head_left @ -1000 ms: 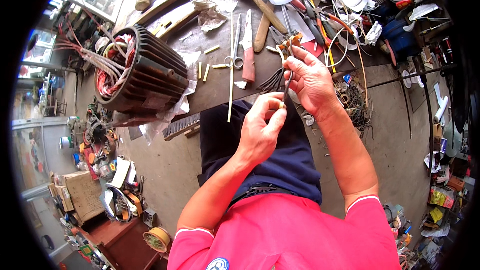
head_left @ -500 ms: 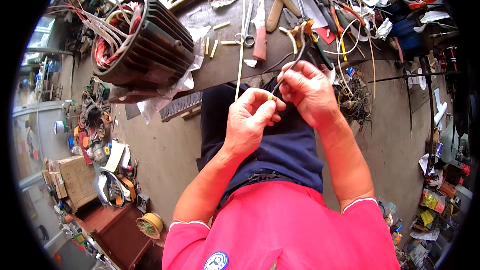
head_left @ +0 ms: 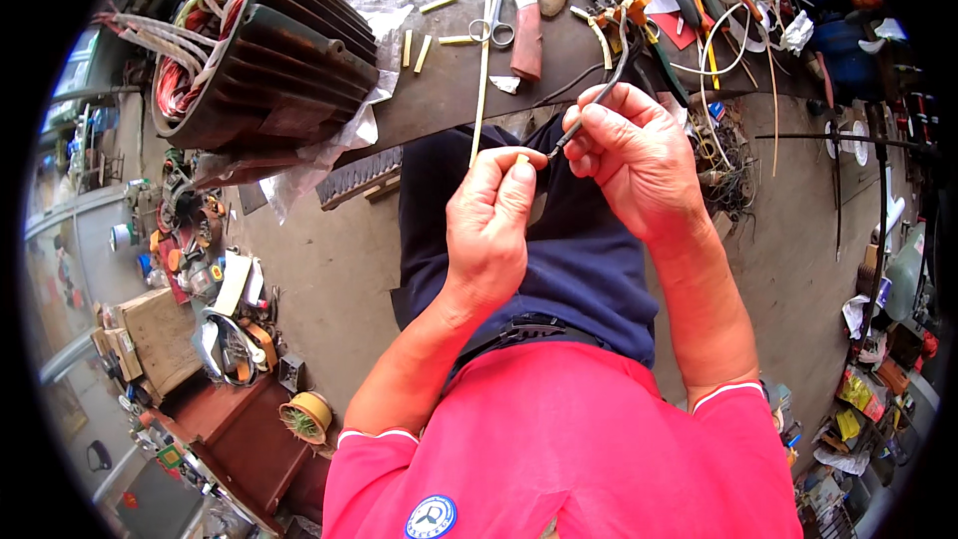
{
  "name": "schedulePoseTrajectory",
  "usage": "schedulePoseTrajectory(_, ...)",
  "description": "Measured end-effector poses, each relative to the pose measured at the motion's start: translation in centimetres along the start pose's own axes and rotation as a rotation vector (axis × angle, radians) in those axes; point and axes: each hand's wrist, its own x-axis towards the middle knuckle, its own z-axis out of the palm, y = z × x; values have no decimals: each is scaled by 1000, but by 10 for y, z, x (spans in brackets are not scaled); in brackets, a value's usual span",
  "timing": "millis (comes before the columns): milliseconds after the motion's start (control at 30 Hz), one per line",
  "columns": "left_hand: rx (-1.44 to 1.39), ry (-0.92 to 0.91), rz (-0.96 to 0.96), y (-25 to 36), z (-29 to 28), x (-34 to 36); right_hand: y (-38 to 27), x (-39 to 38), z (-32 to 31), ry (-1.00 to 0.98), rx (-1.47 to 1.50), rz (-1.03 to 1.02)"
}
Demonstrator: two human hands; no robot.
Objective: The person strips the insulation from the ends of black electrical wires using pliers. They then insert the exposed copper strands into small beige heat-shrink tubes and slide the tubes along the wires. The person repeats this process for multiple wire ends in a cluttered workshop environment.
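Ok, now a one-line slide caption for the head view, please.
At a cluttered bench, the right hand holds a dark wire; the left hand pinches a small yellow piece.

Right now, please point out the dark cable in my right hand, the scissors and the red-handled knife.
Dark cable (head_left: 605, 90): head view, its curved length.
Scissors (head_left: 496, 10): head view, shanks above the loops.
Red-handled knife (head_left: 527, 40): head view, the handle.

Beside the left hand (head_left: 489, 230), room is found over the floor (head_left: 329, 309); ahead, the way is crossed by a strip (head_left: 481, 95) and, farther left, blocked by the motor (head_left: 289, 65). Above the right hand (head_left: 639, 155), passage is obstructed by a lead (head_left: 612, 83).
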Motion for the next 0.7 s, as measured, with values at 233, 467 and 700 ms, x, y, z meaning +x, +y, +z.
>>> schedulePoseTrajectory(233, 273, 46, 350, -8, 4, 11, 3, 3, -3, -4, -57, -27)
schedulePoseTrajectory(467, 254, 7, 157, -6, 2, 7, 0, 5, 0, 33, -122, -106)
schedulePoseTrajectory(700, 347, -19, 193, -6, 3, 8, -1, 5, -3, 22, -219, -142)
